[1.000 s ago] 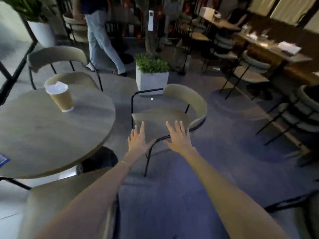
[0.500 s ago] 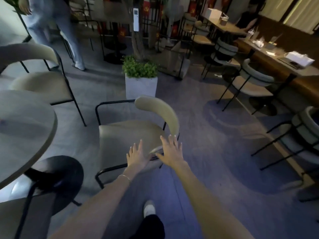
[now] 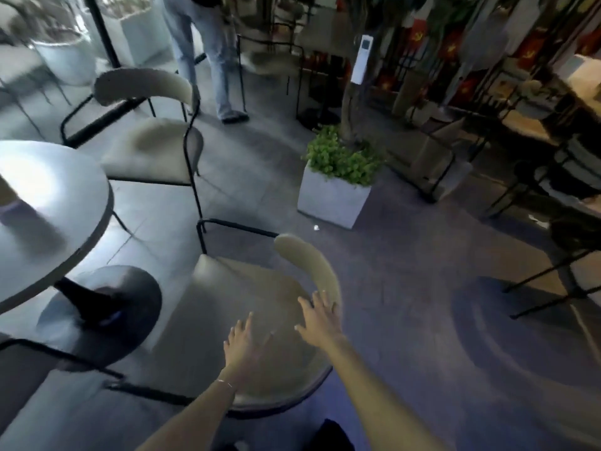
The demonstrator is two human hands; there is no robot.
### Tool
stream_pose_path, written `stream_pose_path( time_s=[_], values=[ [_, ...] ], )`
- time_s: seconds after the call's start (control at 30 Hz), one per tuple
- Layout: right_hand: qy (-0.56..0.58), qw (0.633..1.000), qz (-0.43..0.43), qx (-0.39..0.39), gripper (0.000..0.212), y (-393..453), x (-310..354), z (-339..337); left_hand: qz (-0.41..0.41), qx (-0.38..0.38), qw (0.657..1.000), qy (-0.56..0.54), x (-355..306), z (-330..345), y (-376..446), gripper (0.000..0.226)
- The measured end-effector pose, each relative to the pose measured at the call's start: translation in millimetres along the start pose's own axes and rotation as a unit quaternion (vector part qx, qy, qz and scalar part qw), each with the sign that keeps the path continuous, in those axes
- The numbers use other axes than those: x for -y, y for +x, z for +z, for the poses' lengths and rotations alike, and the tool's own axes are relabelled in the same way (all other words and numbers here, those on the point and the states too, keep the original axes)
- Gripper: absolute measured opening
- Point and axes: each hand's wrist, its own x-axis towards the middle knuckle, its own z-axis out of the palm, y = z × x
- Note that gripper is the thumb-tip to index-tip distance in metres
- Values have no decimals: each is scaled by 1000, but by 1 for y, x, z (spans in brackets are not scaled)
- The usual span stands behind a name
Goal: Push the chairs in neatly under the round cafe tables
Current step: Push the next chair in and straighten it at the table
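Observation:
A beige padded chair with a black frame stands just in front of me, pulled out to the right of the round cafe table. Its curved backrest is on its right side. My left hand hovers over the seat with fingers spread. My right hand is open at the lower end of the backrest, touching or almost touching it. A second beige chair stands beyond the table. The view is blurred by motion.
A white square planter with green leaves sits on the floor behind the chair. A person in jeans walks at the back. The table's black round base is on the left. More chairs and tables line the right side.
I have stepped closer, so the chair now lies right under my arms. My right hand has reached the backrest. The cup on the table has dropped out of view.

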Motion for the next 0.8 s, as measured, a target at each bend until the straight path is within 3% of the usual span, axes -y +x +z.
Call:
stream_pose_path(
  time_s=[0.2, 0.3, 0.4, 0.5, 0.6, 0.7, 0.8],
  values=[
    [-116, 971, -199, 57, 65, 91, -55, -8, -136, -90, 981, -108, -60, 49, 31, 76],
    [-184, 929, -304, 104, 66, 104, -82, -10, -209, -120, 959, -148, -94, 87, 15, 74],
    [-253, 870, -389, 164, 65, 102, -114, -4, -254, -87, 952, -150, -123, 130, -7, 72],
    [-297, 814, -454, 205, 59, 104, -140, 4, -203, -100, 971, -82, -138, 149, -20, 97],
    [-308, 789, -514, 137, 45, 112, -153, 18, -159, -214, 964, -6, -133, 158, -23, 84],
    [-265, 788, -550, 84, 46, 126, -156, 36, -142, -182, 972, 37, -123, 162, -25, 68],
    [-260, 777, -569, 63, 45, 127, -153, 33, -121, -147, 982, 5, -125, 168, -26, 58]
  ],
)
